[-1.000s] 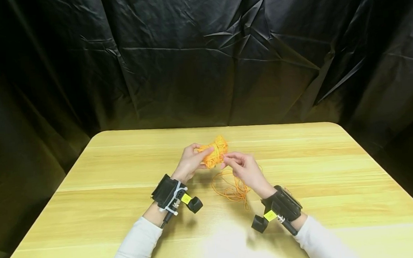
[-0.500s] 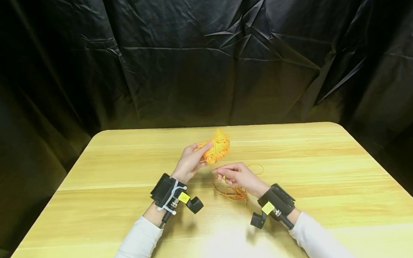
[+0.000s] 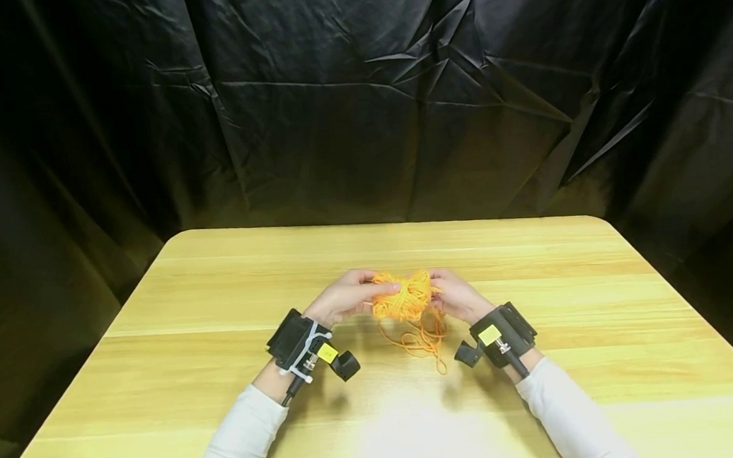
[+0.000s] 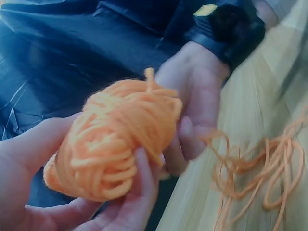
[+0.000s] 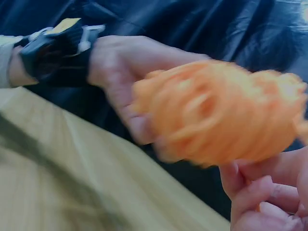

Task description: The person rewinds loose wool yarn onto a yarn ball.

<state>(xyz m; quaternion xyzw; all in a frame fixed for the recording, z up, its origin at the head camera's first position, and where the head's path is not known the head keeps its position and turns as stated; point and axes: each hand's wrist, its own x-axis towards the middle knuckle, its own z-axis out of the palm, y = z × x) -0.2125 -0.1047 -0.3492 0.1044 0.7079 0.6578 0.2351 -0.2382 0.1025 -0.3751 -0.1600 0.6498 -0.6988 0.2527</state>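
Note:
A bundle of orange yarn (image 3: 403,296), wound thicker at both ends, is held above the table. My left hand (image 3: 344,296) grips its left end, thumb on top and fingers beneath, as the left wrist view shows with the yarn (image 4: 115,139) filling the grasp. At the other end is my right hand (image 3: 457,295), partly behind the bundle. In the right wrist view the right hand's curled fingers (image 5: 255,195) pinch a strand of the yarn just under the bundle. A short yarn end (image 4: 149,79) sticks up from the bundle.
A loose tangle of orange yarn (image 3: 427,338) lies on the wooden table (image 3: 224,381) below the hands. Black wrist straps with cameras (image 3: 344,365) jut inward from both wrists. Black sheeting (image 3: 309,134) hangs behind the table.
My left hand has brought the bundle down and slightly right, turning it more level. The right hand dipped below the bundle, then rose to its right end.

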